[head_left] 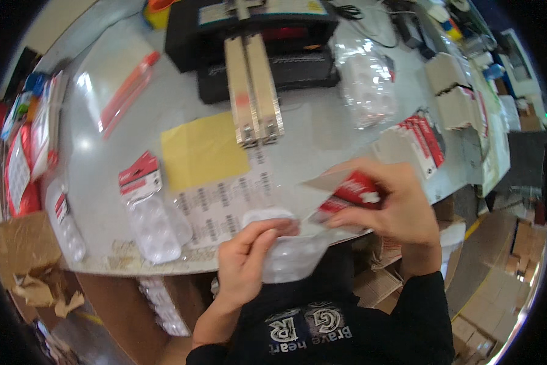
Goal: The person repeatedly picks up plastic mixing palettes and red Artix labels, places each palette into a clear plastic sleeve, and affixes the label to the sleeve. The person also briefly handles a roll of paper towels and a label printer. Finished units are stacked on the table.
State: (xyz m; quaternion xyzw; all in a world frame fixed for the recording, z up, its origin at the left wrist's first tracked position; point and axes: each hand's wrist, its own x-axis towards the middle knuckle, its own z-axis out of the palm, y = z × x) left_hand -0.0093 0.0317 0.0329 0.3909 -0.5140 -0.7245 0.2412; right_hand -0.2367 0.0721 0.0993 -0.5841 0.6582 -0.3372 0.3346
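Note:
My left hand (247,258) is closed on a clear plastic pack (295,258) at the table's front edge, thumb and fingers pinching its upper part. To its right, my right hand (401,207) pinches a red-and-white header card (357,193). The card is bent into a fold and stands just above the pack's top edge; whether the two touch I cannot tell. A sheet of barcode labels (222,204) lies behind my left hand, partly under a yellow sheet (203,152). Further left lies a clear pack of round pieces (155,228) with a red-and-white card on top.
A black machine (267,73) with two metal rails stands at the back. Fanned header cards (416,143) and stacked cards (453,91) lie right. A bag of clear packs (368,82) sits behind them. At left are a clear red-edged sleeve (127,91) and a cardboard box (24,249).

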